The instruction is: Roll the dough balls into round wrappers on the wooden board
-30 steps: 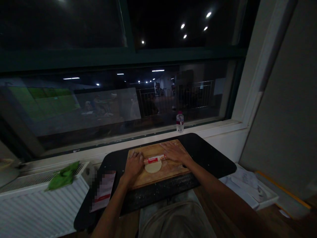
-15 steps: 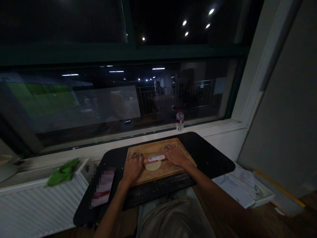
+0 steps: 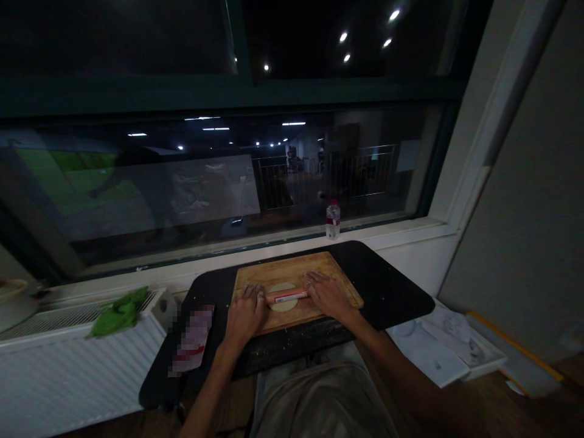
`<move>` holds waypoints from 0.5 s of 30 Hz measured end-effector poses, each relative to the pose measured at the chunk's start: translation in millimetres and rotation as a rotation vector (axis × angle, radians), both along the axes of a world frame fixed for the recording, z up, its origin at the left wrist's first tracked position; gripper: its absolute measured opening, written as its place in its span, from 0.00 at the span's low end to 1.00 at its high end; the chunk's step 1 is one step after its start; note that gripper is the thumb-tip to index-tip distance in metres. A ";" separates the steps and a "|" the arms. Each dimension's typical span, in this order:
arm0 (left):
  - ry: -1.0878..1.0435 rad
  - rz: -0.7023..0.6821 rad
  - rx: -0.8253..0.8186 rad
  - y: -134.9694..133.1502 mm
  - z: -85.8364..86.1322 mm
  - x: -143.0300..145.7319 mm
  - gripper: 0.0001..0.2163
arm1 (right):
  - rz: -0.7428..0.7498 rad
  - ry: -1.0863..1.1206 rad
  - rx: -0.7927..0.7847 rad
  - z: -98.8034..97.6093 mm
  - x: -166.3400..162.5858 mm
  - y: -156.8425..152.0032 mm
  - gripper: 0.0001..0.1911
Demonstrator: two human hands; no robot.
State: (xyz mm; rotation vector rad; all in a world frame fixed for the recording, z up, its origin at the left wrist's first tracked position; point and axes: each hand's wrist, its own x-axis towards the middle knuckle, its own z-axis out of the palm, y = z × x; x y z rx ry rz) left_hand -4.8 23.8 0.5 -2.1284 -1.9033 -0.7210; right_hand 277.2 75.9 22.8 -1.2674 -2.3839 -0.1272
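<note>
A wooden rolling pin (image 3: 287, 297) with a red-and-white label lies across a round, flat piece of dough (image 3: 283, 287). The dough shows on both the far and near sides of the pin. My left hand (image 3: 247, 311) is closed over the pin's left end, and my right hand (image 3: 327, 295) covers its right end with bent fingers. Both handles are hidden under my hands. Pale flour marks my fingers. Beneath the dough is a wooden cutting board (image 3: 314, 263), on a black table (image 3: 387, 286).
A pinkish packet (image 3: 194, 340), partly blurred, lies at the table's left. Beyond the table, a water bottle (image 3: 333, 220) stands on the windowsill. A green cloth (image 3: 121, 311) drapes over the white radiator (image 3: 82, 377). White boxes (image 3: 451, 344) sit low at the right.
Both hands have drawn the rolling pin slightly toward me across the dough, and its label has turned. Dough now shows beyond the pin too. A dark figure appears in the window.
</note>
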 end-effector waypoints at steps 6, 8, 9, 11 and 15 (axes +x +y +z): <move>-0.009 -0.008 0.051 -9.8 -1.3 1.1 0.21 | -0.009 0.041 -0.031 2.4 0.5 -11.6 0.29; -0.012 -0.013 0.076 -12.6 -3.5 1.5 0.21 | -0.016 0.054 -0.041 0.4 1.1 -13.7 0.29; -0.012 -0.019 0.087 -13.8 -4.9 1.5 0.21 | -0.016 0.058 -0.044 -0.8 1.5 -14.8 0.29; -0.007 -0.031 0.105 -16.0 -7.7 1.1 0.21 | -0.012 0.064 -0.045 -2.8 2.5 -17.1 0.29; 0.008 -0.052 0.136 -20.8 -11.1 0.1 0.21 | 0.002 0.072 -0.024 -4.6 5.3 -24.0 0.29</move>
